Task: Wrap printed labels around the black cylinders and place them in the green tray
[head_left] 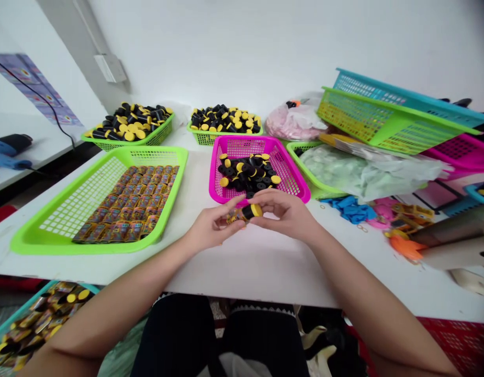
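A small black cylinder with a yellow cap is held between my two hands, above the white table. A colourful printed sleeve wraps its left part. My left hand is closed round the sleeved part, thumb below and fingers above. My right hand pinches about the capped end; its fingertips are partly hidden. Just beyond the hands stands a magenta basket with loose black and yellow cylinders. To the left, a green basket holds rows of flat printed sleeves.
Two green baskets heaped with black and yellow cylinders stand at the back. Stacked baskets, plastic bags and blue scraps crowd the right. Below the table's left edge, a teal basket holds sleeved cylinders.
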Demonstrator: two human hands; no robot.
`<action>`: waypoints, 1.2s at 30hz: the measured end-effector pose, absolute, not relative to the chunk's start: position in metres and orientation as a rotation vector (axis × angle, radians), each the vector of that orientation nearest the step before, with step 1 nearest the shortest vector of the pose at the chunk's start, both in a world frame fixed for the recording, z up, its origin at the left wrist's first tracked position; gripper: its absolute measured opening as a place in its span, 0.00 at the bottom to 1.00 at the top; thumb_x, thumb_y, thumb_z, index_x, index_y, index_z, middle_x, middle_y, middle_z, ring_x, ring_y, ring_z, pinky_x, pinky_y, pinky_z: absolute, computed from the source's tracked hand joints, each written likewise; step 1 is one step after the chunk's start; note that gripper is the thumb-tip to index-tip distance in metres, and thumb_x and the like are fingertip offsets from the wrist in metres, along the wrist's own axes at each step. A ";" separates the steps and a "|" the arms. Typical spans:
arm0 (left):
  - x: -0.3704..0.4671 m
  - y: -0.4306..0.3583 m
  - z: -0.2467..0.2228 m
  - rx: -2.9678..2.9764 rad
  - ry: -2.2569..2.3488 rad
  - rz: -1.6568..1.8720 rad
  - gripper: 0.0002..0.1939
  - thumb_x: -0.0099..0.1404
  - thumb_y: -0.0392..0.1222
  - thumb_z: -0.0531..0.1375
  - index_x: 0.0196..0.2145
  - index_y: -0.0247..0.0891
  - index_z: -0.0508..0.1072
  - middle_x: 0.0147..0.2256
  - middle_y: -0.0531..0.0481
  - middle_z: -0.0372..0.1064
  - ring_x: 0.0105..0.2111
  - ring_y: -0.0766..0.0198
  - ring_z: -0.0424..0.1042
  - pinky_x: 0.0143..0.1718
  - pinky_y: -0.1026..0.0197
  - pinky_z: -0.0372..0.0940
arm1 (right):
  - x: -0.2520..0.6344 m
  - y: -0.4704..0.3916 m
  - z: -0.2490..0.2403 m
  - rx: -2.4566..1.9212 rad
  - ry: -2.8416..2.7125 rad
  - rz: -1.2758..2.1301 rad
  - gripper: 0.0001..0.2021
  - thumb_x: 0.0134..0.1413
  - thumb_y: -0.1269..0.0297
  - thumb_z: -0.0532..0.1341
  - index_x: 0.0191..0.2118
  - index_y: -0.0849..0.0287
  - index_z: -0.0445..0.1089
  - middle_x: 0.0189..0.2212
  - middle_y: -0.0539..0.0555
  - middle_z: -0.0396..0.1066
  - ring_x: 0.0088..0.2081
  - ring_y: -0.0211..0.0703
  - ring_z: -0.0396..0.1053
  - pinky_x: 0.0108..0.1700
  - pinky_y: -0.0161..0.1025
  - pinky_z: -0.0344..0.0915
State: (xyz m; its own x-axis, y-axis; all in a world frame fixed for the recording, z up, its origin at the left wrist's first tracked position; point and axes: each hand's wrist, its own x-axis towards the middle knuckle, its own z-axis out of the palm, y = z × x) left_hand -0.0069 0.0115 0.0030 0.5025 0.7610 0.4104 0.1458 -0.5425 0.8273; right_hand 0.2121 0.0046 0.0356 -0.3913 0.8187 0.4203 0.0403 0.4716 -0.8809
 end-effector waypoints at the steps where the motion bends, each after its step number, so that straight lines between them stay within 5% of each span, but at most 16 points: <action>1: -0.005 0.010 0.003 1.942 0.725 1.013 0.36 0.64 0.46 0.62 0.66 0.38 0.57 0.41 0.47 0.78 0.30 0.70 0.72 0.28 0.71 0.67 | 0.212 0.005 0.034 -0.729 -1.823 1.031 0.16 0.46 0.63 0.72 0.43 0.56 0.76 0.43 0.54 0.71 0.38 0.37 0.74 0.43 0.41 0.76; 7: -0.005 0.004 0.004 1.913 0.795 0.949 0.46 0.64 0.44 0.62 0.70 0.46 0.38 0.45 0.48 0.77 0.25 0.73 0.68 0.25 0.72 0.65 | 0.201 0.005 0.022 -0.896 -1.644 1.128 0.26 0.39 0.61 0.75 0.46 0.57 0.70 0.30 0.49 0.76 0.31 0.37 0.75 0.34 0.37 0.74; 15: -0.007 0.006 -0.003 2.496 0.780 1.140 0.37 0.68 0.38 0.57 0.69 0.44 0.44 0.44 0.47 0.76 0.41 0.65 0.74 0.44 0.63 0.70 | 0.189 -0.003 0.031 -1.046 -1.460 1.334 0.23 0.33 0.57 0.76 0.38 0.61 0.73 0.26 0.50 0.77 0.22 0.34 0.70 0.22 0.32 0.68; 18: -0.006 0.007 -0.006 2.549 0.764 1.141 0.38 0.69 0.38 0.56 0.70 0.46 0.42 0.46 0.46 0.75 0.45 0.63 0.74 0.46 0.61 0.70 | 0.187 -0.008 0.029 -1.192 -1.544 1.130 0.19 0.39 0.51 0.73 0.30 0.61 0.72 0.20 0.49 0.73 0.18 0.34 0.67 0.19 0.33 0.66; 20: -0.005 0.004 -0.004 2.408 0.859 1.139 0.42 0.67 0.40 0.59 0.70 0.48 0.38 0.47 0.47 0.76 0.45 0.62 0.76 0.45 0.61 0.71 | 0.187 -0.010 0.027 -1.260 -1.652 0.884 0.18 0.52 0.47 0.65 0.30 0.60 0.71 0.17 0.48 0.70 0.16 0.35 0.66 0.17 0.33 0.64; 23: -0.002 -0.001 0.003 1.975 1.012 1.135 0.55 0.62 0.44 0.65 0.70 0.48 0.27 0.47 0.47 0.77 0.40 0.62 0.78 0.41 0.62 0.73 | 0.190 -0.012 0.026 -1.105 -1.841 0.362 0.16 0.64 0.52 0.55 0.44 0.58 0.71 0.31 0.56 0.76 0.30 0.42 0.74 0.32 0.40 0.73; 27: 0.002 -0.007 0.011 1.518 0.921 1.254 0.63 0.58 0.45 0.68 0.68 0.46 0.18 0.46 0.45 0.78 0.38 0.63 0.78 0.42 0.60 0.73 | 0.184 -0.011 0.023 -0.720 -2.125 -0.149 0.27 0.57 0.63 0.62 0.61 0.56 0.58 0.50 0.62 0.70 0.53 0.51 0.70 0.53 0.51 0.71; 30: 0.007 -0.009 0.014 1.368 0.756 1.272 0.64 0.56 0.42 0.69 0.69 0.46 0.21 0.42 0.49 0.78 0.33 0.67 0.76 0.40 0.62 0.72 | 0.177 -0.013 0.019 -0.679 -2.107 -0.351 0.32 0.54 0.71 0.61 0.64 0.58 0.53 0.47 0.62 0.69 0.52 0.52 0.69 0.52 0.52 0.71; 36: 0.011 -0.010 0.016 1.364 0.579 0.995 0.52 0.60 0.36 0.61 0.70 0.44 0.32 0.26 0.62 0.67 0.21 0.74 0.66 0.26 0.71 0.65 | 0.168 -0.024 0.016 -0.698 -2.085 -0.425 0.29 0.54 0.66 0.61 0.62 0.57 0.55 0.45 0.61 0.70 0.50 0.55 0.70 0.53 0.58 0.70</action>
